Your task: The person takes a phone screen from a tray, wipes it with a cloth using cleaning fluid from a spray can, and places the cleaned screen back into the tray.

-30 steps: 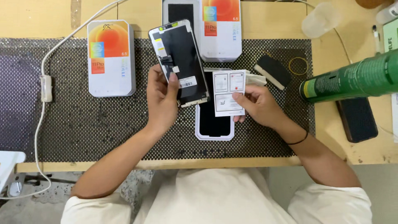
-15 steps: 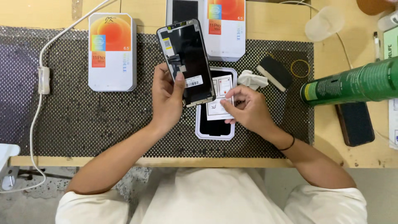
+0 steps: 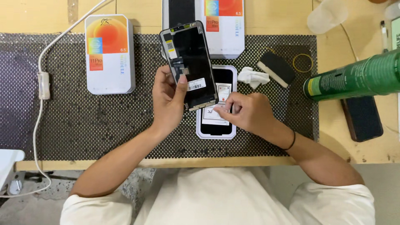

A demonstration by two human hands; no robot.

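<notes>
Fingers [image 3: 182, 81] around black, white-stickered screen panel [image 3: 189, 62]

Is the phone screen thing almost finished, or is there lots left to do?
Partly done. The left hand holds the loose screen panel up, out of its box. The right hand presses a white card onto the open tray. The panel is not in the tray yet.

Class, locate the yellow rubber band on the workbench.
In the head view, the yellow rubber band lies upper right on the mat, between the black scraper and green can.
</notes>
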